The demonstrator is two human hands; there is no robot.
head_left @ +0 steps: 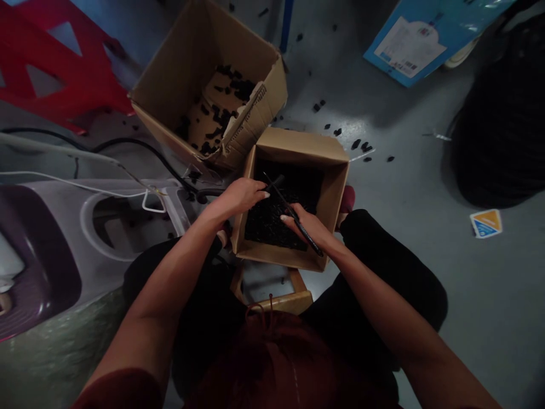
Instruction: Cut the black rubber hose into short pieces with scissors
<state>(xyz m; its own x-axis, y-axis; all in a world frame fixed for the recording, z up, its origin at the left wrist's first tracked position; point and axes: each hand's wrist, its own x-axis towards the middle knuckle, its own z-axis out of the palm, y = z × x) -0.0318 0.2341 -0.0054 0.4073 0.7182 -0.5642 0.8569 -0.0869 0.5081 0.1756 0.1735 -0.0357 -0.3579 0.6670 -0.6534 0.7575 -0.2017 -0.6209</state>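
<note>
My right hand (307,226) is closed around a long, thin dark tool (298,222), whose narrow tip points up and left. My left hand (249,195) is closed on a small black piece (275,183) near that tip, and the piece seems to touch or pass behind the tool. Both hands are over a cardboard box (302,149) between my knees, which holds many small black pieces (276,221).
A larger open cardboard box (166,74) with scattered black pieces stands beyond, at the left. Red plastic (85,62) is at the upper left, a grey stool (123,227) at left. Black bits lie on the floor (395,238) near a blue box (383,51).
</note>
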